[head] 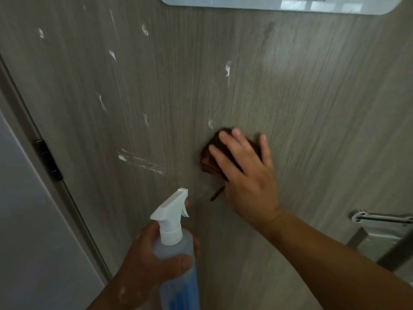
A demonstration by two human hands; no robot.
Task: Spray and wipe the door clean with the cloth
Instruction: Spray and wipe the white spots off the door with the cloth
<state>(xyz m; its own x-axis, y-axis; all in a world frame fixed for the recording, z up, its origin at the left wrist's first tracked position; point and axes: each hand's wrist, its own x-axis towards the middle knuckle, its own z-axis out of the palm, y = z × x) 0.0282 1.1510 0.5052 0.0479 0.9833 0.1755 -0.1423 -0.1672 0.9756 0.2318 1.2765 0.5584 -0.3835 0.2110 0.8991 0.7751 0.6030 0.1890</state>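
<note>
The grey wood-grain door (301, 97) fills the view and carries several white smears (143, 163) across its left half. My right hand (248, 173) presses a brown cloth (211, 157) flat against the door at the middle, fingers spread straight over it. A short strip of the cloth hangs below the hand. Lower left, my left hand (154, 262) grips a clear spray bottle (176, 260) with a white trigger head (172, 211) pointing up toward the door.
A metal door handle and latch plate (380, 231) sit at the right edge. A black hinge (48, 159) and the door frame run down the left. A white sign (279, 3) is fixed at the top of the door.
</note>
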